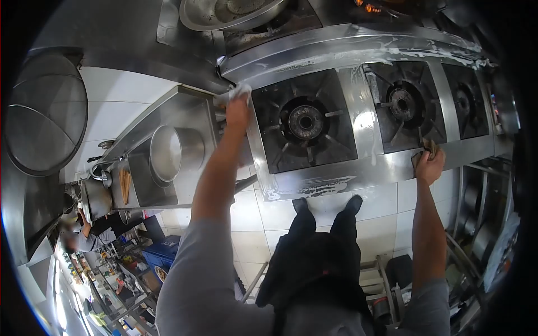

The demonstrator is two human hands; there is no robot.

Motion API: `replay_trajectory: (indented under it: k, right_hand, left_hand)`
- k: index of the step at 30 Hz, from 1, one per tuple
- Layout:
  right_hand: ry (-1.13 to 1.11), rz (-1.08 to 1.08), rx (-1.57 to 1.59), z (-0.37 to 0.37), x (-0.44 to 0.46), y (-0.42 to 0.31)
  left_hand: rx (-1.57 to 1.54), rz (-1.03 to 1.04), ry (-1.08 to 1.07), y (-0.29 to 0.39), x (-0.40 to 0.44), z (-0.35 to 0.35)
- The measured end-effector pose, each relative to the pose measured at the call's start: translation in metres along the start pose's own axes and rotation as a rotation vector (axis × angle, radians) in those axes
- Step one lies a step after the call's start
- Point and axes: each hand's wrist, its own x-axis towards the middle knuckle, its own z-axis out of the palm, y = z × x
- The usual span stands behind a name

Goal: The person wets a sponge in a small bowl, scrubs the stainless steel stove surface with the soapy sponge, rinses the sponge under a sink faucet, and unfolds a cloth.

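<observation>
The left hand [238, 115] is closed over a crumpled white cloth [241, 91] at the far left corner of the stove top [361, 112]; its finger positions are hard to tell. The right hand [430, 167] has its fingers bunched round a folded brown cloth [429, 148], pinching it at the near edge, just in front of the middle burner [402, 102].

White suds [322, 187] lie along the near rim below the left burner [306, 122], with more streaks along the far ledge. On the left stands a metal pot [190, 151] beside a bunch of wooden sticks [125, 186].

The arms are wide apart and reach forward, so a hand could slip on the slick metal and knock against a burner grate. Suds might drip over the near rim onto the tiled floor [246, 215] and make it slippery under the shoes [353, 205]. Flames [367, 7] show at the far side; a reach that way with a loose cloth could scorch it or burn the fingers. Whether the burners are hot cannot be told.

No brand or writing is legible; the marking on the blue box [161, 253] is too small.
</observation>
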Motion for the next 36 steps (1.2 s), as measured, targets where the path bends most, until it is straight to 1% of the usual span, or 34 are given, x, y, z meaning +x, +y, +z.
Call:
replay_trajectory:
  k: [1,2,4,5,6,7,8,9,11,13,14,15,16,17,18,19,20,22,24,25,26,27,28,29,30,31,32,33,34,35,36]
  right_hand:
    - [0.002,0.000,-0.004,-0.002,-0.001,-0.001]
    - [-0.037,0.032,-0.021,-0.004,0.001,-0.003]
    - [-0.070,0.076,-0.032,-0.007,0.002,-0.004]
    - [-0.061,0.064,-0.011,-0.008,0.002,-0.003]
    - [-0.048,0.058,0.013,-0.005,0.003,-0.004]
    - [-0.052,0.071,0.029,-0.007,0.004,-0.007]
    - [-0.049,0.082,0.023,-0.007,0.002,-0.003]
    - [-0.050,0.079,0.015,-0.004,0.002,0.000]
    - [-0.041,0.072,0.014,0.002,0.004,0.003]
    - [-0.084,0.042,-0.006,0.003,0.000,0.009]
    - [-0.078,0.039,-0.007,0.002,-0.004,0.008]
    - [-0.012,0.010,0.017,0.001,-0.005,0.007]
    - [0.059,-0.017,0.046,0.003,0.000,0.004]
    - [0.063,-0.017,0.050,0.002,0.006,0.003]
    - [-0.021,0.039,0.020,-0.002,0.005,0.003]
    - [-0.102,0.094,-0.006,-0.003,0.005,0.002]
    - [-0.106,0.098,-0.005,-0.004,0.003,0.003]
    - [-0.123,0.128,-0.027,-0.003,0.008,0.004]
    - [-0.094,0.092,-0.016,0.003,0.007,0.009]
    - [-0.059,0.066,-0.015,0.004,0.006,0.013]
    - [-0.043,0.079,-0.022,0.003,0.006,0.013]
    - [-0.070,0.092,0.005,-0.002,0.005,0.010]
    - [-0.095,0.101,0.033,-0.004,0.008,0.008]
    - [-0.052,0.091,0.046,0.001,0.006,0.012]
    - [0.023,0.011,-0.005,0.010,0.004,0.021]
    - [0.017,-0.008,0.039,0.014,0.003,0.027]
    - [-0.008,0.009,0.081,0.009,0.003,0.025]
    - [0.067,-0.084,-0.010,0.027,-0.002,0.043]
    - [0.119,-0.096,0.002,0.026,0.000,0.043]
    - [-0.058,0.083,-0.044,0.007,0.007,0.025]
    - [-0.034,0.066,-0.042,0.003,0.008,0.023]
  left_hand:
    - [0.027,-0.055,-0.019,0.000,0.017,0.001]
    - [0.021,-0.061,-0.017,-0.001,0.005,0.004]
    - [-0.099,0.056,0.075,-0.009,-0.047,0.015]
    - [-0.034,0.003,-0.016,-0.020,-0.090,0.038]
    - [-0.008,-0.006,-0.023,-0.004,-0.140,0.034]
    - [-0.080,0.054,0.048,0.014,-0.173,0.024]
    - [-0.161,0.111,0.113,0.029,-0.188,0.016]
    - [-0.163,0.115,0.112,0.023,-0.179,0.019]
    - [-0.057,0.041,-0.025,-0.005,-0.128,0.027]
    - [-0.158,-0.066,-0.053,-0.019,-0.033,0.019]
    - [-0.121,0.023,-0.079,-0.023,-0.001,0.003]
    - [-0.088,0.102,-0.105,-0.020,0.013,-0.019]
    - [-0.102,0.097,-0.036,-0.007,0.007,-0.053]
    - [-0.108,0.099,0.028,0.002,-0.008,-0.085]
    - [-0.186,0.138,0.160,-0.013,-0.024,-0.106]
    - [-0.068,0.228,0.303,-0.006,-0.048,-0.150]
    - [-0.174,0.017,0.307,-0.001,-0.073,-0.185]
    - [0.006,-0.196,0.401,-0.025,-0.101,-0.225]
    - [0.345,-0.564,0.078,-0.087,-0.106,-0.224]
    - [0.364,-0.611,-0.024,-0.135,-0.106,-0.203]
    - [0.380,-0.649,-0.126,-0.164,-0.102,-0.182]
    - [0.369,-0.626,-0.127,-0.158,-0.099,-0.177]
    - [0.220,-0.539,0.043,-0.149,-0.102,-0.174]
    - [0.068,-0.453,0.204,-0.136,-0.109,-0.172]
    - [-0.091,-0.360,0.354,-0.123,-0.116,-0.167]
    - [-0.262,-0.262,0.491,-0.112,-0.121,-0.156]
    - [-0.402,-0.341,0.432,-0.125,-0.118,-0.154]
    - [-0.570,-0.549,0.251,-0.154,-0.112,-0.153]
    - [-0.756,-0.780,0.079,-0.181,-0.104,-0.153]
    - [-0.915,-0.951,-0.031,-0.203,-0.100,-0.157]
    - [-1.002,-1.024,-0.072,-0.213,-0.101,-0.164]
